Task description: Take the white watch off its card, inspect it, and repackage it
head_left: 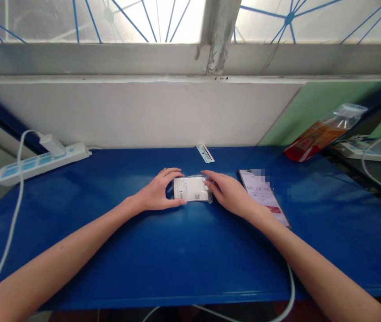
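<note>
Half-curled, the left hand [156,192] grips the white packet [190,188] by its left end; the right hand [228,190] pinches its right; print illegible.

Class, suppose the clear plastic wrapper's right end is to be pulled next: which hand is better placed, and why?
Probably the right hand: it is at that end of the clear plastic wrapper, while the left hand spans the opposite end of the labelled white packet.

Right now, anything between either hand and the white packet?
Nothing visible but its clear plastic wrapping: the white packet has the left hand at one end, the right hand at the other. The phone lies off right.
</note>
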A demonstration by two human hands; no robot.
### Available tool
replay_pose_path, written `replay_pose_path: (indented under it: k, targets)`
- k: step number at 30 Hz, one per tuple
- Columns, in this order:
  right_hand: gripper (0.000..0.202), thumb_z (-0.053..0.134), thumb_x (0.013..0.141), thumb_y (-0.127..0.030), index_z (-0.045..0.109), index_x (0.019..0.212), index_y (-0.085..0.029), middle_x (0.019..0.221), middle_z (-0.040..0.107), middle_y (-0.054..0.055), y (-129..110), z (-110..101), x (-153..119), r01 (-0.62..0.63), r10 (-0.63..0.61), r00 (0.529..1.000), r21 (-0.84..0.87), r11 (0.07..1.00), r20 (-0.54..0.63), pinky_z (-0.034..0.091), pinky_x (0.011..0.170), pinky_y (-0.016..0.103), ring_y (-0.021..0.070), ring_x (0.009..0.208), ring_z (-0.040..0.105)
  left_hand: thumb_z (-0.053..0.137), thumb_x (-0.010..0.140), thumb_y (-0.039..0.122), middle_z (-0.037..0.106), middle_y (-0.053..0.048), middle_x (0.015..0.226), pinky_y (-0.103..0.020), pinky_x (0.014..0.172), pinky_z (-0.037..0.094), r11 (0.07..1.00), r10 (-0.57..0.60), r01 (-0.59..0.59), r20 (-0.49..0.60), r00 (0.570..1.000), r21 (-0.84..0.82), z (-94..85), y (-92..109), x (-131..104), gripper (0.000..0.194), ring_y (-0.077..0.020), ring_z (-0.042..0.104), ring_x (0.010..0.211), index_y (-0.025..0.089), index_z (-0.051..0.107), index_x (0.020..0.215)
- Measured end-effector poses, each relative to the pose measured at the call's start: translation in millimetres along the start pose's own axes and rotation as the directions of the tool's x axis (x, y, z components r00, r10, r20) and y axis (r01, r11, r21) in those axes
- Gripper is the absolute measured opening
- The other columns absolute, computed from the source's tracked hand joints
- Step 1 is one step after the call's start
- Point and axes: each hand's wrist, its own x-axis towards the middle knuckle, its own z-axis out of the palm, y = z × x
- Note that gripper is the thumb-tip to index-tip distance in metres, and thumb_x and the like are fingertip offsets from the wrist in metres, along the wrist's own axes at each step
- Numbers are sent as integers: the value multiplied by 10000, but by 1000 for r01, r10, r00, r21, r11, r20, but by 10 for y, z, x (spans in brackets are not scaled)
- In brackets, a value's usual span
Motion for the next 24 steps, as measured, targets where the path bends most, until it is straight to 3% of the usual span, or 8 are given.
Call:
replay_pose_path:
  k: [5, 9, 14, 20, 24]
  targets:
    - [458, 377, 987, -373, 476, 1389, -178, 1357, 549, 161, 28, -105, -17, 75, -76, 997, -96, 993, -5, 458, 1018, 472, 310, 1228, 546, 731, 745, 424, 509, -174, 1372, -518, 1115, 342, 999, -29, 28, 23, 999, 34, 14, 5, 5, 674, -335, 462, 1305, 171, 500, 1326]
    - [670, 474, 927, -543, 399, 1462, -146, 1478, 444, 186, 87, -249, -56, 176, -163, 976, -82, 981, 141, 375, 1100, 516, 345, 1367, 402, 696, 766, 433, 483, -185, 1411, -546, 1146, 280, 996, -56, 54, 28, 998, 77, 35, 1, -2, 700, -344, 420, 1346, 161, 476, 1373]
    - [842, 480, 887, -637, 316, 1505, -90, 1538, 344, 198, 150, -229, -91, 148, -120, 964, -103, 984, 239, 309, 1144, 516, 349, 1426, 297, 671, 796, 498, 456, -201, 1440, -538, 1168, 243, 989, -91, 85, 50, 995, 120, 57, -10, -10, 735, -343, 381, 1379, 125, 461, 1394]
    - [841, 425, 900, -657, 285, 1521, -108, 1567, 281, 169, 185, -169, -102, 119, -82, 948, -103, 988, 306, 276, 1155, 532, 345, 1452, 216, 672, 743, 661, 513, -191, 1392, -516, 1114, 357, 976, -129, 127, 2, 992, 178, 54, 9, -12, 784, -363, 442, 1329, 129, 550, 1306]
    - [891, 405, 898, -674, 220, 1536, -80, 1580, 232, 175, 182, -193, -107, 76, -36, 942, -108, 991, 333, 262, 1165, 512, 335, 1459, 187, 681, 712, 685, 577, -173, 1317, -480, 1072, 415, 966, -107, 116, -50, 993, 229, 56, 44, -7, 751, -339, 518, 1253, 142, 593, 1225]
